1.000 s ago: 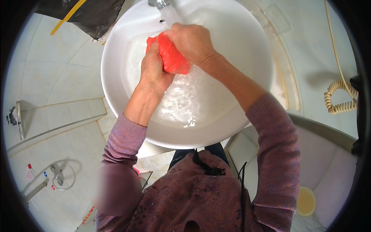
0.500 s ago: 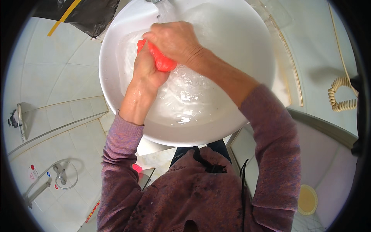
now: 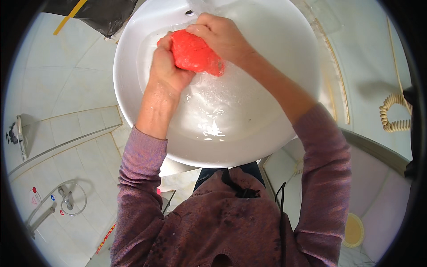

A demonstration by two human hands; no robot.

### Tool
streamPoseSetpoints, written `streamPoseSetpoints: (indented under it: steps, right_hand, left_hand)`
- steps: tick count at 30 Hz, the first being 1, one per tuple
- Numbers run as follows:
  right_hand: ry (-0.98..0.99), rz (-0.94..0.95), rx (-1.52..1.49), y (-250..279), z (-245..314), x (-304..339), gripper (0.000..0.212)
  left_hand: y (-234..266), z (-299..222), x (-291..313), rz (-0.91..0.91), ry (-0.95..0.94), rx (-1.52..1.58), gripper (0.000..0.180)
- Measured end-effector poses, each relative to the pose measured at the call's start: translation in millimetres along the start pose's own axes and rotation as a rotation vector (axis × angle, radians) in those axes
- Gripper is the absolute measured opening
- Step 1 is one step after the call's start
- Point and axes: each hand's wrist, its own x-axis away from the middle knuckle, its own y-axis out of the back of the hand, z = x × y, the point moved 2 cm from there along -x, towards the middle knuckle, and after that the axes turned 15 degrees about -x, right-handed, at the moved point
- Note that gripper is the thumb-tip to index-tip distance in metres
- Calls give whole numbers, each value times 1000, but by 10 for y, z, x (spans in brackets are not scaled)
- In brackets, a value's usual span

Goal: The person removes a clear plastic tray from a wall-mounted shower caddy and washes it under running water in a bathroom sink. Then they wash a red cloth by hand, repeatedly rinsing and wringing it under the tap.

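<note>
A wet, bright red cloth (image 3: 193,51) is bunched up between my hands, above the water (image 3: 222,100) in a round white washbasin (image 3: 122,89). My left hand (image 3: 167,69) grips it from the left and below, with the thumb side at its upper left edge. My right hand (image 3: 222,38) is closed on its upper right side, fingers curled and partly hidden. The cloth's lower right end hangs loose, apart from my fingers. At the basin's far side a stream of water (image 3: 202,5) runs down behind my right hand.
A black plastic sheet (image 3: 104,15) with a yellow strip lies at the upper left. A shower mixer with a hose (image 3: 66,198) is on the tiled wall at the lower left. Right of the basin hangs a coiled cream cord (image 3: 391,113); a round yellowish object (image 3: 354,230) is lower right.
The cloth, earlier squeezed small between my hands, now bulges out larger and looser. My right hand has shifted right and slightly farther away, while my left hand stays nearly in place.
</note>
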Motion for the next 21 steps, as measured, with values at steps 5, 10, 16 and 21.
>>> streamPoseSetpoints:
  steps: [5,10,16,21]
  right_hand:
    - [-46,128,-307,78,143,175,10]
    - [325,211,-8,-474,655,318,6]
    - [430,181,600,-491,622,151,7]
    - [521,-85,416,-529,578,110,9]
  left_hand:
    - [145,-95,-94,-9,11,189,35]
    - [168,-185,-37,50,-10,-158,24]
    - [252,38,-72,1,-106,-243,21]
    - [604,85,-421,-4,-245,-798,19]
